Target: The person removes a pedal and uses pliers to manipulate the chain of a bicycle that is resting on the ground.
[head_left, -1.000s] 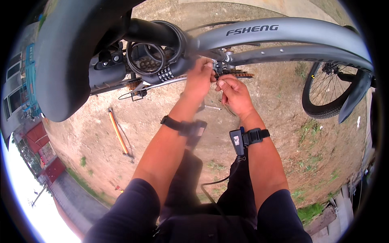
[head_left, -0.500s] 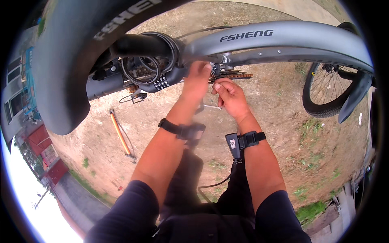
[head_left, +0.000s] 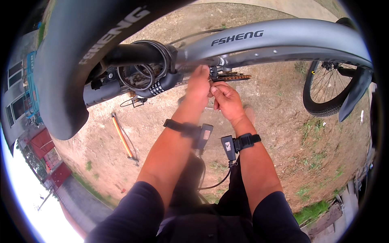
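Note:
A grey bicycle frame tube (head_left: 283, 36) runs across the upper part of the view. Under it, my left hand (head_left: 198, 87) is closed beside the metal parts above the chainring (head_left: 233, 77); its edges are blurred and its fingers are partly hidden. My right hand (head_left: 227, 99) is just to the right and lower, thumb and forefinger pinched together, close to the left hand's fingertips. Anything between the fingers of either hand is too small or hidden to make out. A black coiled cable lock (head_left: 162, 86) with number dials hangs left of my left hand.
A large dark saddle (head_left: 60, 77) fills the upper left. The bicycle's spoked wheel (head_left: 310, 87) stands at the right. An orange and black hand pump (head_left: 121, 137) lies on the dirt ground (head_left: 291, 150). A cable hangs by the devices strapped at my wrists.
My right hand has moved slightly left, with its pinch nearer to my left hand. My left hand has turned a little and lowered slightly. The whole view has shifted slightly.

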Demonstrator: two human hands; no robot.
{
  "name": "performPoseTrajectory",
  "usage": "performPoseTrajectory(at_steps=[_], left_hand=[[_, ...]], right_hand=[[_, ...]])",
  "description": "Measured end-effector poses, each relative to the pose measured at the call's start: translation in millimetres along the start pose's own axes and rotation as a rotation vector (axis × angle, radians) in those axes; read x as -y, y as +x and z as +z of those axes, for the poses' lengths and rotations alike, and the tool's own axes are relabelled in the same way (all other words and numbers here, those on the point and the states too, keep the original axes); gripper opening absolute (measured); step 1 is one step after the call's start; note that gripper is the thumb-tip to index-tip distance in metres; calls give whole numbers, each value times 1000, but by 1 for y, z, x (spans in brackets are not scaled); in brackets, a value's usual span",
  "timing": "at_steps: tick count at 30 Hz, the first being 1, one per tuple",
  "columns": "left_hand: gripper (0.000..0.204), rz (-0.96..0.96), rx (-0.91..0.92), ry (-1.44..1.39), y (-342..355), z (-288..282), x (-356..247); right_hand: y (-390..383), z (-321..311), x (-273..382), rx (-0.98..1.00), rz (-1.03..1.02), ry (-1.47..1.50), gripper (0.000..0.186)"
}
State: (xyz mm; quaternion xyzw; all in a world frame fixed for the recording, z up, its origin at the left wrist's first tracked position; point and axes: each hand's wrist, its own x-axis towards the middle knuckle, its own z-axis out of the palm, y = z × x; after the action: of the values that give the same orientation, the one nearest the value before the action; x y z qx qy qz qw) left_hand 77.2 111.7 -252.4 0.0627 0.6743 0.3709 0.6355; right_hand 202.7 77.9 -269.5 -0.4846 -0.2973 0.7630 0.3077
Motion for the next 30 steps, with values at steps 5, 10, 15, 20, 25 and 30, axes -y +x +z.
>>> performPoseTrajectory(at_steps=[5, 10, 15, 20, 25, 30], left_hand=[[26, -25, -21, -79, 4, 4, 5], [27, 7, 18, -123, 15, 1, 12], [26, 33, 11, -104, 18, 5, 14], [21, 80, -36, -123, 17, 10, 14], [23, 109, 25, -81, 23, -6, 18], [24, 110, 47, -24, 19, -11, 11]], right_hand=[[-2, -1, -5, -14, 4, -2, 22], [-3, -2, 0, -2, -4, 5, 21], [-4, -7, 1, 0, 15, -4, 22], [2, -14, -6, 12, -84, -71, 24], [3, -11, -4, 36, -75, -118, 23], [9, -17, -18, 52, -201, -242, 22]])
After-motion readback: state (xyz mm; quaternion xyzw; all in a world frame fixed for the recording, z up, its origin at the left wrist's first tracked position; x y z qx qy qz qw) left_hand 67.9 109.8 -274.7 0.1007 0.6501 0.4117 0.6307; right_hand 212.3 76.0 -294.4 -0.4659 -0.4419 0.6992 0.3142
